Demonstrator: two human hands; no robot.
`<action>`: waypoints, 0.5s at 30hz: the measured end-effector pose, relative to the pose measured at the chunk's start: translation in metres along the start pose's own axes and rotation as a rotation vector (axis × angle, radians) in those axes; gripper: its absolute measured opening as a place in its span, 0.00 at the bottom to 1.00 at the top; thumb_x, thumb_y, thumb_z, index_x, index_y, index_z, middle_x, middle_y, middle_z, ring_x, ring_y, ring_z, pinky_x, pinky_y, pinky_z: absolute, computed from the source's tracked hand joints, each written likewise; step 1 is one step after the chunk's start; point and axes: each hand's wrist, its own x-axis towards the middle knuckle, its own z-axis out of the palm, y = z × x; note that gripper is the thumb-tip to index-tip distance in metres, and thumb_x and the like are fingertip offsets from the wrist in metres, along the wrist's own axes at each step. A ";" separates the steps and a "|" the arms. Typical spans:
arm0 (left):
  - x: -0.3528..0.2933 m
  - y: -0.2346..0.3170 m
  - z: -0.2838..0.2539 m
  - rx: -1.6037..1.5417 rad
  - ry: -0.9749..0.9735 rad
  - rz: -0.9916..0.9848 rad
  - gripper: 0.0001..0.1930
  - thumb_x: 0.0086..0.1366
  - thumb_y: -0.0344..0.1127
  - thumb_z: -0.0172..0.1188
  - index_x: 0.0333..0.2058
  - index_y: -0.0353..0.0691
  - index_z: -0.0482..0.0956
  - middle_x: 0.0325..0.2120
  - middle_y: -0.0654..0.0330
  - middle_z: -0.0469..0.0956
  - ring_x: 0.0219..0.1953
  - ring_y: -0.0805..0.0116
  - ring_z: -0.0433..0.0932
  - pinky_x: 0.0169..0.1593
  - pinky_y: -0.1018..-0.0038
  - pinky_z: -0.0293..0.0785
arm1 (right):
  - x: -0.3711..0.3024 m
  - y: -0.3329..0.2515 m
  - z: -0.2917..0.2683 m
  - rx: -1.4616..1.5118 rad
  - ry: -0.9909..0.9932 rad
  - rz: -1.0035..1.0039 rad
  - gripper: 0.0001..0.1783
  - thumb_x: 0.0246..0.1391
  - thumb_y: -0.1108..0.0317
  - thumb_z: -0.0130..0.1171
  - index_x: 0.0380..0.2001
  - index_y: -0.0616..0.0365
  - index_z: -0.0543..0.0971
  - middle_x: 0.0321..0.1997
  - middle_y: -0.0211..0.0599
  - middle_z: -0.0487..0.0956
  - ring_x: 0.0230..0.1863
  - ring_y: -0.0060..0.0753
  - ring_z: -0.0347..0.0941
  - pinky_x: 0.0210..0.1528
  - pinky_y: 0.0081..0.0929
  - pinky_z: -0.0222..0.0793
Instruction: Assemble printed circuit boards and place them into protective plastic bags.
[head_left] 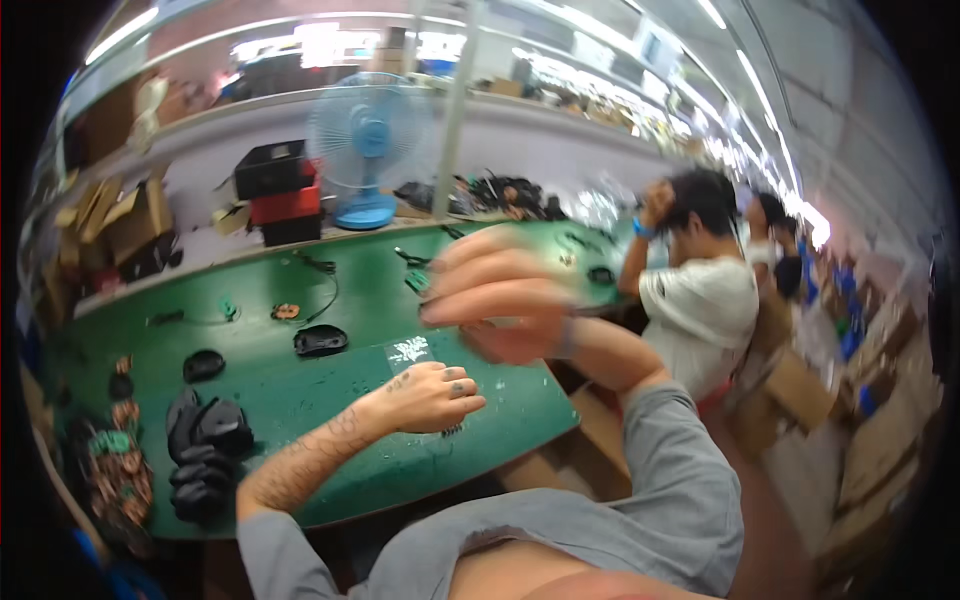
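Note:
My left hand is low over the green tabletop, its fingers curled under; whatever they may hold is hidden. Small dark bits show just below its knuckles. Beyond it lies a clear plastic bag with small white pieces. My right hand is raised above the table and smeared by motion, so its grip does not show. Left of the bag sits an open black plastic shell, with another black shell farther left. Stacked black shells are gathered near the left end.
Copper and green parts are heaped at the left edge. Cabled pieces lie toward the back. A blue fan stands behind the table, beside black and red boxes. A co-worker sits to the right; cardboard lies beyond.

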 end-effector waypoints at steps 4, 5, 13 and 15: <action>-0.066 0.045 0.087 -0.597 -0.600 -0.962 0.23 0.54 0.39 0.64 0.50 0.47 0.77 0.45 0.64 0.78 0.49 0.67 0.76 0.55 0.70 0.69 | -0.101 -0.019 0.088 0.081 -0.207 -0.136 0.02 0.49 0.70 0.56 0.28 0.54 0.77 0.25 0.32 0.74 0.29 0.37 0.71 0.35 0.32 0.68; -0.073 0.037 0.078 -0.313 -0.451 -0.602 0.26 0.54 0.43 0.65 0.53 0.46 0.76 0.51 0.63 0.75 0.53 0.66 0.74 0.59 0.67 0.66 | -0.126 -0.030 0.115 0.077 -0.221 -0.225 0.04 0.49 0.68 0.56 0.23 0.50 0.73 0.22 0.31 0.71 0.28 0.38 0.69 0.34 0.35 0.67; -0.109 0.019 0.023 -0.036 -0.457 -0.784 0.41 0.56 0.53 0.66 0.64 0.38 0.67 0.68 0.56 0.62 0.71 0.57 0.59 0.73 0.51 0.47 | -0.210 -0.081 0.218 0.468 -0.412 -0.257 0.08 0.55 0.69 0.54 0.22 0.53 0.75 0.24 0.38 0.76 0.31 0.41 0.71 0.43 0.37 0.68; -0.111 0.020 0.024 -0.091 -0.508 -0.844 0.42 0.55 0.54 0.66 0.65 0.39 0.66 0.69 0.55 0.61 0.72 0.57 0.57 0.74 0.51 0.45 | -0.203 -0.082 0.222 0.561 -0.388 -0.225 0.08 0.54 0.68 0.54 0.21 0.53 0.75 0.24 0.39 0.76 0.32 0.41 0.71 0.43 0.37 0.68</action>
